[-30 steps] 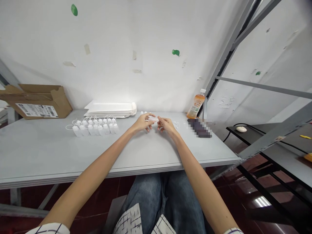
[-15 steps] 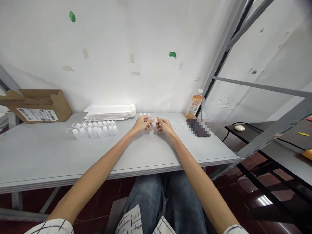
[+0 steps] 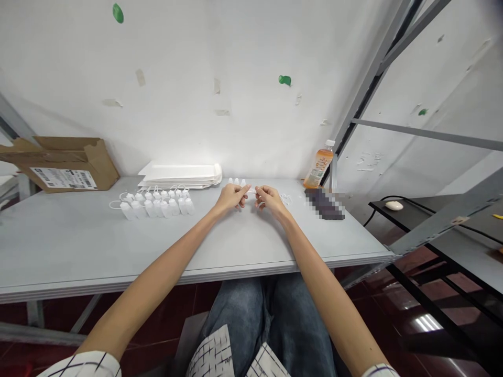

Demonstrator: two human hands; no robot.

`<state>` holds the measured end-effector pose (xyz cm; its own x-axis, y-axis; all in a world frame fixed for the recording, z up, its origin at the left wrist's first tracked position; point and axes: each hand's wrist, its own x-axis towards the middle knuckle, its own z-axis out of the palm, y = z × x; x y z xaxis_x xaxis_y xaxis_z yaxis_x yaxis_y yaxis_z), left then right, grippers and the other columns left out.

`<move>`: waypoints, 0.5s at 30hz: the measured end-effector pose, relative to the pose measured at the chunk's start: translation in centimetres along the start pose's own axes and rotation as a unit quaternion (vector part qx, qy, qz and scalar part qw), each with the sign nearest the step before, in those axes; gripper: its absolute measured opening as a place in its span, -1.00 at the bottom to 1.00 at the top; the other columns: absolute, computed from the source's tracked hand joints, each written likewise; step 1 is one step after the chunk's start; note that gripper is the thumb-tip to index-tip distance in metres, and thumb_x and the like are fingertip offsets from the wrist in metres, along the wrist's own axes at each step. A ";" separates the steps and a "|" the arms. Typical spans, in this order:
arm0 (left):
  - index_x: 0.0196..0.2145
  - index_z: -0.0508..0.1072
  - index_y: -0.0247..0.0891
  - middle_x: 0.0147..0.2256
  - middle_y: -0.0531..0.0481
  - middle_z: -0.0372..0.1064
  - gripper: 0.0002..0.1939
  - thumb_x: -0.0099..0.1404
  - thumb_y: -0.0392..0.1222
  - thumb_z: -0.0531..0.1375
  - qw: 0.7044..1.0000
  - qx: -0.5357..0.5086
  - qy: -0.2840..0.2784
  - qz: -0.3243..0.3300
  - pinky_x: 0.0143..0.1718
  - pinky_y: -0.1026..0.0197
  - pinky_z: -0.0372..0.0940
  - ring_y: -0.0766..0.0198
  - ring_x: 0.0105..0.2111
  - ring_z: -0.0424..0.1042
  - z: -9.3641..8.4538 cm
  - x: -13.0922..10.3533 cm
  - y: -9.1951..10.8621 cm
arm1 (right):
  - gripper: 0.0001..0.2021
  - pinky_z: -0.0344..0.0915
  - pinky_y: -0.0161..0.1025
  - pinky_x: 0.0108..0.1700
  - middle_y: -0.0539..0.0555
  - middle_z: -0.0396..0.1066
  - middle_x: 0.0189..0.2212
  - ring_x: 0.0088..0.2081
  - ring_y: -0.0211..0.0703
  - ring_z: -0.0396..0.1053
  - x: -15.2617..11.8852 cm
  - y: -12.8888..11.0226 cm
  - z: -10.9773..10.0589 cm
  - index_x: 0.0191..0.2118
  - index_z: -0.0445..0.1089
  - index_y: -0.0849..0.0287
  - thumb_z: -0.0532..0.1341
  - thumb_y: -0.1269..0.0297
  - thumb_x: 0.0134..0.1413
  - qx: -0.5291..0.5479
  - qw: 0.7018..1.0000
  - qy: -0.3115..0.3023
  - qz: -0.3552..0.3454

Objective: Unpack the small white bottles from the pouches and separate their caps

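Note:
My left hand (image 3: 233,197) and my right hand (image 3: 270,199) are close together over the grey table (image 3: 236,241), each with thumb and fingers pinched. Between their fingertips is something small and whitish, too small to name. White caps of small bottles (image 3: 237,181) show just behind my left hand. To the right of my right hand lie thin white loops (image 3: 286,199). Farther left, several small white bottles (image 3: 157,208) stand in rows, with white loops at their tops.
A flat white stack (image 3: 181,175) lies by the wall, with an open cardboard box (image 3: 70,180) at far left. An orange drink bottle (image 3: 318,166) and a dark pixelated object (image 3: 325,204) are on the right, near the metal frame (image 3: 353,110).
The view has shifted slightly. The translucent white piece seen between my hands before now shows much less, and my fingertips have changed their grip.

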<state>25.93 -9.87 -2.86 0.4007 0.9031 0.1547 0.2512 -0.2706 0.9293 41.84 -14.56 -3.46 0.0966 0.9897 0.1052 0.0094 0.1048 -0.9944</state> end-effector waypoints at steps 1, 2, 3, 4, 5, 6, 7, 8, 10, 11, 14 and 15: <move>-0.60 0.41 -0.33 -0.65 -0.05 0.36 -0.35 0.14 0.40 0.18 1.000 0.002 0.005 0.000 -0.65 0.33 0.26 0.33 -0.66 0.37 -0.1 0.0 0.1 | -0.59 0.17 -0.40 -0.66 -0.05 0.28 -0.50 -0.60 -0.33 0.34 0.0 0.0 0.0 -0.45 0.26 0.18 0.32 -0.08 0.01 0.001 1.000 -0.005 -0.002; -0.63 0.40 -0.33 -0.67 -0.04 0.34 -0.34 0.13 0.40 0.19 1.000 0.002 0.007 0.000 -0.64 0.33 0.27 0.33 -0.67 0.37 -0.2 -0.1 0.2 | -0.59 0.17 -0.40 -0.66 -0.05 0.29 -0.50 -0.60 -0.33 0.34 -0.1 -0.1 -0.1 -0.44 0.27 0.18 0.33 -0.08 0.00 0.002 1.000 -0.010 -0.002; -0.67 0.38 -0.32 -0.68 -0.03 0.33 -0.34 0.12 0.40 0.20 1.000 0.001 0.009 -0.001 -0.63 0.33 0.27 0.34 -0.67 0.36 -0.3 -0.1 0.3 | -0.60 0.19 -0.40 -0.65 -0.05 0.30 -0.49 -0.59 -0.33 0.35 -0.2 -0.2 -0.1 -0.43 0.28 0.18 0.34 -0.07 -0.02 0.002 1.000 -0.016 -0.002; -0.69 0.36 -0.32 -0.69 -0.02 0.30 -0.34 0.12 0.39 0.21 1.000 0.000 0.011 -0.002 -0.62 0.33 0.27 0.35 -0.68 0.35 -0.4 -0.2 0.4 | -0.60 0.20 -0.40 -0.64 -0.04 0.32 -0.48 -0.58 -0.33 0.36 -0.2 -0.2 -0.2 -0.42 0.30 0.19 0.34 -0.07 -0.02 0.002 1.000 -0.022 -0.002; -0.71 0.34 -0.32 -0.71 0.00 0.27 -0.34 0.11 0.38 0.22 1.000 -0.002 0.013 -0.005 -0.62 0.33 0.27 0.36 -0.69 0.34 -0.5 -0.2 0.5 | -0.61 0.22 -0.39 -0.63 -0.02 0.34 -0.47 -0.57 -0.32 0.37 -0.3 -0.3 -0.2 -0.41 0.31 0.19 0.35 -0.05 -0.03 0.002 1.000 -0.028 -0.002; -0.72 0.34 -0.32 -0.73 0.02 0.23 -0.35 0.12 0.36 0.23 1.000 -0.004 0.016 -0.008 -0.61 0.33 0.27 0.37 -0.70 0.32 -0.6 -0.3 0.6 | -0.62 0.23 -0.39 -0.62 -0.01 0.36 -0.46 -0.56 -0.31 0.38 -0.3 -0.3 -0.3 -0.39 0.33 0.19 0.36 -0.04 -0.03 0.002 0.999 -0.034 -0.001; -0.73 0.33 -0.32 -0.76 0.04 0.19 -0.36 0.13 0.34 0.23 1.000 -0.005 0.020 -0.012 -0.61 0.33 0.26 0.37 -0.72 0.31 -0.7 -0.3 0.7 | -0.63 0.24 -0.38 -0.61 0.01 0.38 -0.44 -0.55 -0.30 0.39 -0.3 -0.3 -0.3 -0.38 0.34 0.20 0.36 -0.02 -0.04 0.003 0.999 -0.038 0.000; -0.73 0.33 -0.31 -0.77 0.06 0.16 -0.36 0.15 0.32 0.23 0.999 -0.004 0.026 -0.018 -0.62 0.33 0.25 0.38 -0.73 0.29 -0.7 -0.3 0.7 | -0.64 0.25 -0.38 -0.61 0.02 0.39 -0.43 -0.54 -0.30 0.40 -0.3 -0.4 -0.3 -0.37 0.35 0.20 0.37 -0.01 -0.05 0.004 0.999 -0.041 0.002; -0.75 0.32 -0.31 -0.79 0.07 0.13 -0.36 0.17 0.30 0.21 0.999 -0.003 0.035 -0.033 -0.63 0.33 0.23 0.38 -0.74 0.27 -0.8 -0.3 0.7 | -0.65 0.27 -0.37 -0.60 0.05 0.42 -0.40 -0.51 -0.27 0.42 -0.3 -0.3 -0.3 -0.35 0.37 0.20 0.39 0.03 -0.09 0.007 0.999 -0.044 0.002; -0.75 0.31 -0.30 -0.79 0.07 0.13 -0.36 0.18 0.30 0.21 0.999 -0.003 0.036 -0.039 -0.63 0.33 0.23 0.38 -0.74 0.27 -0.8 -0.2 0.6 | -0.65 0.29 -0.36 -0.59 0.07 0.43 -0.38 -0.49 -0.25 0.43 -0.3 -0.3 -0.3 -0.34 0.38 0.21 0.40 0.05 -0.11 0.008 0.999 -0.044 0.001; -0.72 0.30 -0.29 -0.76 0.06 0.17 -0.39 0.16 0.29 0.23 0.999 0.003 0.035 -0.027 -0.65 0.32 0.23 0.35 -0.71 0.30 -0.8 -0.1 0.3 | -0.66 0.34 -0.34 -0.55 0.07 0.44 -0.36 -0.44 -0.22 0.45 -0.3 -0.2 -0.3 -0.34 0.40 0.20 0.43 0.10 -0.18 0.011 0.999 -0.037 -0.009; -0.68 0.34 -0.30 -0.74 0.07 0.19 -0.42 0.15 0.28 0.25 0.999 0.008 0.036 -0.013 -0.65 0.33 0.24 0.35 -0.70 0.30 -0.8 -0.1 0.3 | -0.66 0.34 -0.34 -0.55 0.07 0.44 -0.36 -0.44 -0.22 0.44 -0.2 -0.2 -0.3 -0.34 0.40 0.20 0.44 0.12 -0.19 0.011 0.999 -0.031 -0.013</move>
<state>25.23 -9.76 -2.36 0.3302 0.9312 0.1542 0.2748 -0.2511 0.9281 42.07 -14.85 -3.28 0.0345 0.9906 0.1326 -0.0111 0.1330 -0.9911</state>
